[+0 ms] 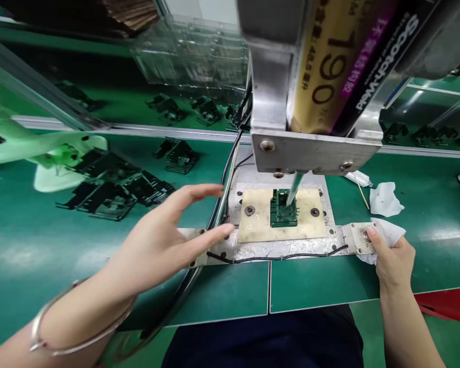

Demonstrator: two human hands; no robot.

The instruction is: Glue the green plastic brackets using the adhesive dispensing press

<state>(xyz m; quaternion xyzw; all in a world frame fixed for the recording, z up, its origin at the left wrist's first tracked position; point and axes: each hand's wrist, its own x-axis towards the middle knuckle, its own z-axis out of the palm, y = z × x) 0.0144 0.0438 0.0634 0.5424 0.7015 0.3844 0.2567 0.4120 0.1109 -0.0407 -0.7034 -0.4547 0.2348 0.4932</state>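
My left hand (168, 232) hovers open just left of the metal fixture (283, 248), fingers stretched toward its left edge and holding nothing. My right hand (393, 258) grips a crumpled white cloth (391, 235), and its thumb presses the round button (366, 236) on the fixture's right tab. A small green part (281, 209) sits in the middle of the beige plate (260, 225). The dispenser's metal nozzle (294, 188) points down onto that part. Above it hangs the adhesive cartridge (329, 66) in a metal bracket (310, 148).
Several black parts (115, 186) lie on the green mat at left, more (180, 156) further back. Another person's green-gloved hand (49, 153) works at far left. A second white cloth (385, 199), a small tube (358, 178) and a stick lie at right. Clear trays (191, 51) stand behind.
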